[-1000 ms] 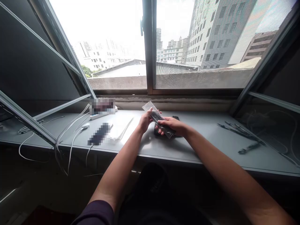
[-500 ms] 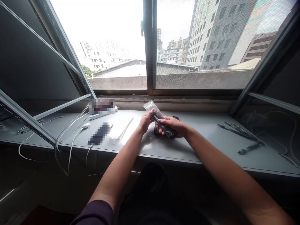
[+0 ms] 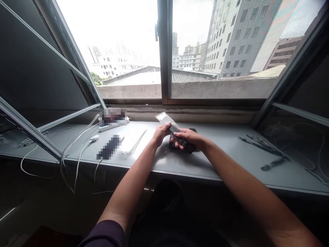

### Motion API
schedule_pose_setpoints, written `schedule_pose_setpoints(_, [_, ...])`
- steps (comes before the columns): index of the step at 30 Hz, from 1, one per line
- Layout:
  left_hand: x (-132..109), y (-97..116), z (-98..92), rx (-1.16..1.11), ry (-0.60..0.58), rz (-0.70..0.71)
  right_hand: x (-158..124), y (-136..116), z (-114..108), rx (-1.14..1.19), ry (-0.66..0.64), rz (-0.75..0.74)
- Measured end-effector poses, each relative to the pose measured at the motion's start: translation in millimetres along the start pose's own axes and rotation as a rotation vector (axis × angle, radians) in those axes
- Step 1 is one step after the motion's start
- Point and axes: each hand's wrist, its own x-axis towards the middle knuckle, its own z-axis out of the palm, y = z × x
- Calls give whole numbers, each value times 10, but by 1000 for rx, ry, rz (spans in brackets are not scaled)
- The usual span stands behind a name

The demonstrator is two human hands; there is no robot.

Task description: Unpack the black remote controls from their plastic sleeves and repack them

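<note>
Both hands hold a clear plastic bag [image 3: 163, 119] with a long black item in it, shaped like a remote control. My left hand [image 3: 161, 133] pinches the bag near its middle, thumb on top. Around the lower part of the bag, my right hand [image 3: 189, 136] is closed, its fingers curled underneath. The bag's loose end points up and away to the left. Below the hands, a black object with small key-like bumps [image 3: 172, 145] lies on the desk, largely covered by the hands and the bag.
On the grey desk [image 3: 221, 161], a flat clear sleeve [image 3: 133, 142] and a blurred-out dark item [image 3: 109, 147] lie to the left. A white power strip [image 3: 113, 126] with cables stands behind them. Several dark, thin items [image 3: 259, 142] lie at right. Slanted metal frames flank the window.
The bag's loose end has flattened and tilted slightly further left and down. The black item is now less visible between the hands. Both hands stay in nearly the same place.
</note>
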Motion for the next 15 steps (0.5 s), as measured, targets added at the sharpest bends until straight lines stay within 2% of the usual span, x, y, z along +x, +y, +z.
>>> schedule_pose_setpoints(5, [15,-14,-32,-7,-25,30,39,31,-34,-27,21,-30])
schedule_pose_setpoints(11, [4,-16,-21,19,-16,-19,30,26,-29,-16,17,-6])
schedule_pose_setpoints(15, [37,-21,-32,-11,34,103,56,50,-56,6,8,-23])
